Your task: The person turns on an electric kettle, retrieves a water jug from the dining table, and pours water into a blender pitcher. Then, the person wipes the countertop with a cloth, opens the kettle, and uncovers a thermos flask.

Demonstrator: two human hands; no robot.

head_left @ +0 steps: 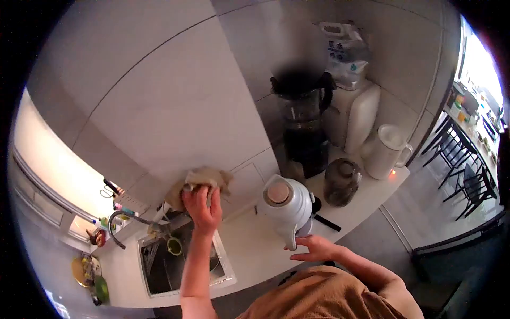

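One white, rounded jug with a pinkish stopper (pixel 295 210) stands on the pale counter (pixel 247 258), near its front edge. The right hand's (pixel 314 248) fingers are partly open at its handle, without a closed grip; a sideways knock there could tip it. Just behind, a dark-tinted glass jar (pixel 341 182) might be struck if the jug swung. The left hand's (pixel 203 208) fingers are closed on a crumpled tan cloth (pixel 215 178) by the wall; a loosened hold could drop it towards the metal-rimmed sink (pixel 227 266).
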